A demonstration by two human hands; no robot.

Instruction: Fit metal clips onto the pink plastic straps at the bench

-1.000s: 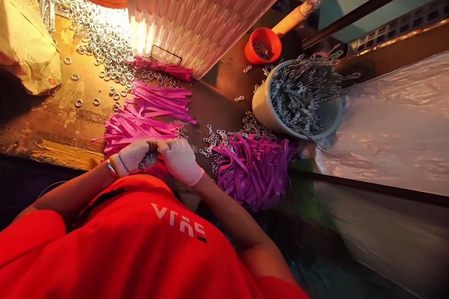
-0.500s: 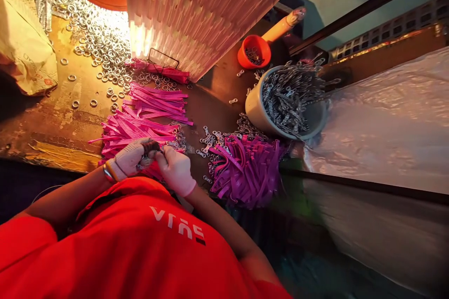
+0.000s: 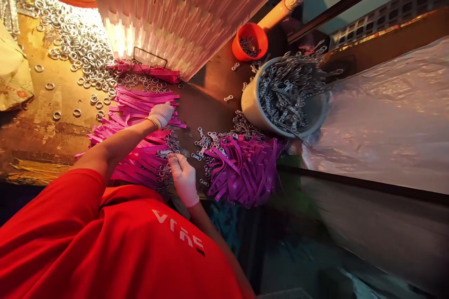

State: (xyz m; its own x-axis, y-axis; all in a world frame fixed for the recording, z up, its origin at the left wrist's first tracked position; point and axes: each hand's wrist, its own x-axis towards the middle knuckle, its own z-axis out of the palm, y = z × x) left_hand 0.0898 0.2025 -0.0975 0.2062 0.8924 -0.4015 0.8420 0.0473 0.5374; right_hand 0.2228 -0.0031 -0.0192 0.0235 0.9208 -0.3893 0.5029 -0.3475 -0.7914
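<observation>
My left hand (image 3: pixel 161 115), in a dotted white glove, reaches across the table with its fingers curled down at the right ends of a row of pink straps (image 3: pixel 147 96). Its fingertips are hidden, so what they hold cannot be made out. Closer to my body, my right hand (image 3: pixel 184 177), in a plain white glove, is closed in a pinch. A small grey metal piece (image 3: pixel 170 155) shows at its fingertips. Beside it lies a nearer heap of pink straps (image 3: pixel 140 161) with metal links along their right ends. A purple strap pile (image 3: pixel 243 170) lies to the right.
Loose metal rings (image 3: pixel 84 51) spread over the table's back left, near a paper sack (image 3: pixel 14 72). A ribbed translucent panel (image 3: pixel 182 14) stands behind the straps. At right are a small orange cup (image 3: pixel 238 49), a bucket of metal pieces (image 3: pixel 250 98) and plastic sheeting (image 3: pixel 386 112).
My hands were together over the nearer pink straps and have parted. The left has moved forward to the farther row; the right has shifted slightly right. The view has swung a little to the right.
</observation>
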